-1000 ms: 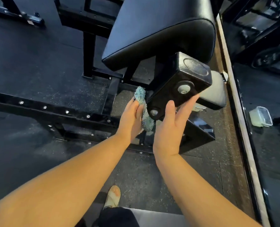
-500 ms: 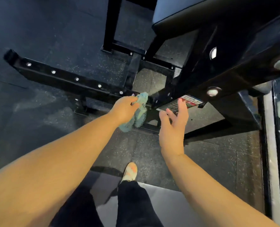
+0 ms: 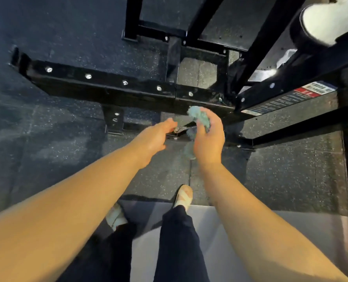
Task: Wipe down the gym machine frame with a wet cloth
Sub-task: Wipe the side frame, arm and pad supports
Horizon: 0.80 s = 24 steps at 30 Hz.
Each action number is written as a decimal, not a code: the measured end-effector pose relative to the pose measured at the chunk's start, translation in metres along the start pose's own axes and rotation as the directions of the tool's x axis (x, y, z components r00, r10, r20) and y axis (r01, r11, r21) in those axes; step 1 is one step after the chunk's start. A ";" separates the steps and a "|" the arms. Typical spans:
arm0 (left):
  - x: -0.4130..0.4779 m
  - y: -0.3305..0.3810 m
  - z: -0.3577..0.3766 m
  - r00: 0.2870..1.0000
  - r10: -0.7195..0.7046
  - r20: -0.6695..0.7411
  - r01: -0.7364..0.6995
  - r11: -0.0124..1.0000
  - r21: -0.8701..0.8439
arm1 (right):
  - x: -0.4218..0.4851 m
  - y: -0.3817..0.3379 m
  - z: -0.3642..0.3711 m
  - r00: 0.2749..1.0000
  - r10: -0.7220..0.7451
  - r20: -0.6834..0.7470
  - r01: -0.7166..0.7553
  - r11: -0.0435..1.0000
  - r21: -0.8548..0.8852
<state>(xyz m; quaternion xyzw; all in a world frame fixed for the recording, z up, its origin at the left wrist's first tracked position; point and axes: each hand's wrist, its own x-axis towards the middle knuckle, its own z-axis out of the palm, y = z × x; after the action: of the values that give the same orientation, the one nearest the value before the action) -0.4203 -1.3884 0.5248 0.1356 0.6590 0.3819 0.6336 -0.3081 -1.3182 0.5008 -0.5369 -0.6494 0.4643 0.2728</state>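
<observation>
cloth (image 3: 200, 118) now in right hand (image 3: 209, 140), left hand (image 3: 153, 139) let go

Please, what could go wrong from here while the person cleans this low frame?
1. The cloth, bunched in the right hand, may snag on the bolt heads of the low beam.
2. The open sandal stands near that beam; toes could be stubbed.
3. The slanted bar passes close to the camera; rising quickly might mean a bumped head.

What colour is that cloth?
The cloth is pale teal, a blue-green; it shows best in the head view, bunched in the right hand.
</observation>
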 end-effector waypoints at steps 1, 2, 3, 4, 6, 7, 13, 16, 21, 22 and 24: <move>0.004 -0.006 -0.009 0.995 0.054 -0.088 -0.030 0.967 0.255 | 0.013 0.003 -0.004 0.998 -0.021 -0.061 0.018 0.998 -0.060; 0.008 -0.011 -0.017 0.979 0.150 -0.135 -0.068 0.873 0.483 | 0.029 0.007 -0.011 0.993 -0.057 -0.106 0.043 0.991 -0.125; 0.018 -0.015 -0.024 0.962 0.246 -0.120 -0.116 0.763 0.636 | 0.049 0.012 -0.016 0.986 -0.103 -0.133 0.074 0.975 -0.208; 0.024 -0.017 -0.029 0.944 0.315 -0.094 -0.154 0.676 0.721 | 0.068 0.016 -0.019 0.981 -0.144 -0.131 0.097 0.945 -0.312; 0.038 -0.014 -0.034 0.911 0.410 -0.050 -0.221 0.586 0.780 | 0.104 0.031 -0.019 0.979 -0.177 -0.105 0.100 0.856 -0.508; 0.044 -0.010 -0.036 0.896 0.442 -0.044 -0.234 0.553 0.800 | 0.117 0.037 -0.015 0.982 -0.159 -0.104 0.075 0.826 -0.558; 0.071 -0.001 -0.059 0.863 0.456 -0.219 -0.023 0.469 0.883 | 0.109 0.027 0.064 0.971 -0.237 -0.031 0.180 0.809 -0.559; 0.075 -0.007 -0.067 0.861 0.450 -0.237 0.033 0.417 0.909 | 0.099 0.016 0.080 0.902 -0.411 0.132 0.418 0.757 -0.502; 0.072 -0.004 -0.064 0.860 0.448 -0.246 0.058 0.394 0.917 | 0.136 0.047 0.003 0.860 -0.417 0.295 0.506 0.617 -0.602; 0.072 -0.004 -0.062 0.861 0.444 -0.247 0.061 0.392 0.918 | 0.138 0.056 -0.012 0.907 -0.367 0.205 0.413 0.681 -0.605; 0.071 -0.004 -0.060 0.862 0.439 -0.252 0.064 0.399 0.915 | 0.136 0.062 -0.016 0.960 -0.273 0.067 0.259 0.770 -0.583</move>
<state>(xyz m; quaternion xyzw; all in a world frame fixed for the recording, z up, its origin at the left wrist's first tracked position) -0.4867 -1.3634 0.4646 0.4357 0.8664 0.0595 0.2367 -0.3038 -1.1846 0.4327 -0.5023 -0.8270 0.1922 0.1638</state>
